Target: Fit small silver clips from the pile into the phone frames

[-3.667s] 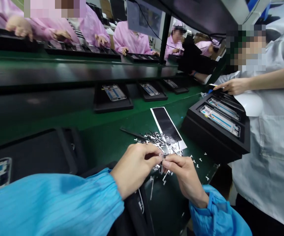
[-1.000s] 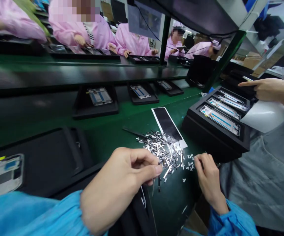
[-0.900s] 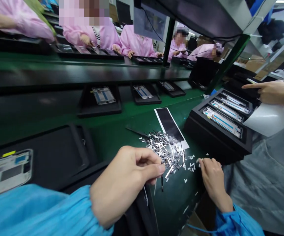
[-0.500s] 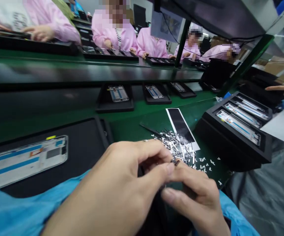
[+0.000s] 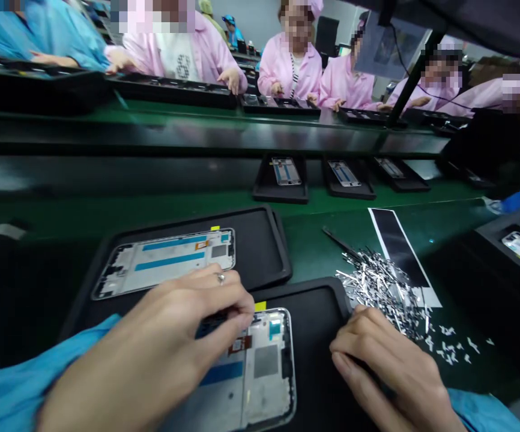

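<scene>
Left hand (image 5: 165, 342) over near frame (image 5: 266, 390), fingers pinched together. Right hand (image 5: 390, 366) at right edge of near tray (image 5: 316, 342); cannot tell if fingers closed. Strips (image 5: 383, 285) heaped beyond.

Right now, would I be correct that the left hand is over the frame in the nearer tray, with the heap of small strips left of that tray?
Not quite: the head view shows the heap of small strips to the right of the nearer tray. The left hand is indeed over the frame in it.

Frame (image 5: 264, 390) metal-look w/ slight gloss, tray (image 5: 316, 336) matt, scraps (image 5: 377, 285) v. shiny, bench (image 5: 305, 246) smooth.
</scene>
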Demonstrator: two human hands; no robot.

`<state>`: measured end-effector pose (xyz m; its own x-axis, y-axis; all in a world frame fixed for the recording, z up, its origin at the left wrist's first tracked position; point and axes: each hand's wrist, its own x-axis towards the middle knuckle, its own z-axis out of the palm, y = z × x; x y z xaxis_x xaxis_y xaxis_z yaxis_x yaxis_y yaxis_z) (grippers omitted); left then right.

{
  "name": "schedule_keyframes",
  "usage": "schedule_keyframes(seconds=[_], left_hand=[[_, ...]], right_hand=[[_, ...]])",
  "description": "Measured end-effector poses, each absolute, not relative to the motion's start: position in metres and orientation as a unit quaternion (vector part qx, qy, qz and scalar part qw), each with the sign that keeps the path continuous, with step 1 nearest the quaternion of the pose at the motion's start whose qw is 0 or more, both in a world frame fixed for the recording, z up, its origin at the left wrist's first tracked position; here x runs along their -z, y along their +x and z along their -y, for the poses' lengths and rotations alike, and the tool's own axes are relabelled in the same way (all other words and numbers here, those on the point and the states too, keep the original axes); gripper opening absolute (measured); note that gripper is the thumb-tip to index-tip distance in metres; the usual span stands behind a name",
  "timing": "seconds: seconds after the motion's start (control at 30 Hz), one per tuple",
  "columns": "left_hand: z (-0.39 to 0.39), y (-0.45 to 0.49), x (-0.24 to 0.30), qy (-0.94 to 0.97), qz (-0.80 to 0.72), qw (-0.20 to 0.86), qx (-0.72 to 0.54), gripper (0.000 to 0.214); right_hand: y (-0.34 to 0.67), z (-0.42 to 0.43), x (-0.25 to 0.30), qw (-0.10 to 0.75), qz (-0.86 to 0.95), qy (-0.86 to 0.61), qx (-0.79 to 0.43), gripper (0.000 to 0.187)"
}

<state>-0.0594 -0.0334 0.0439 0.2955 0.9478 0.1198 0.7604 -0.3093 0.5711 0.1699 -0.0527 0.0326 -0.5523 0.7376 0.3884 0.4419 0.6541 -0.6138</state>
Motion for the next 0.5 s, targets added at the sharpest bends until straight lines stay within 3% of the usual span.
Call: schedule_keyframes(seconds=[0.13, 0.33, 0.5], left_hand=[[0.032, -0.062, -0.037, 0.816, -0.521, 0.181, -0.174, 0.026], [0.034, -0.062, -0.027, 0.834, -0.493, 0.165, -0.185, 0.022], [0.032, -0.062, -0.025, 0.852, -0.458, 0.149, -0.205, 0.023]], right_hand=[[0.160, 0.047, -0.029, 0.242, 0.910, -0.321, -0.106, 0.015], [0.138, 0.042, -0.020, 0.244, 0.924, -0.275, 0.104, 0.028], [0.127, 0.045, -0.015, 0.234, 0.928, -0.247, 0.153, 0.033]])
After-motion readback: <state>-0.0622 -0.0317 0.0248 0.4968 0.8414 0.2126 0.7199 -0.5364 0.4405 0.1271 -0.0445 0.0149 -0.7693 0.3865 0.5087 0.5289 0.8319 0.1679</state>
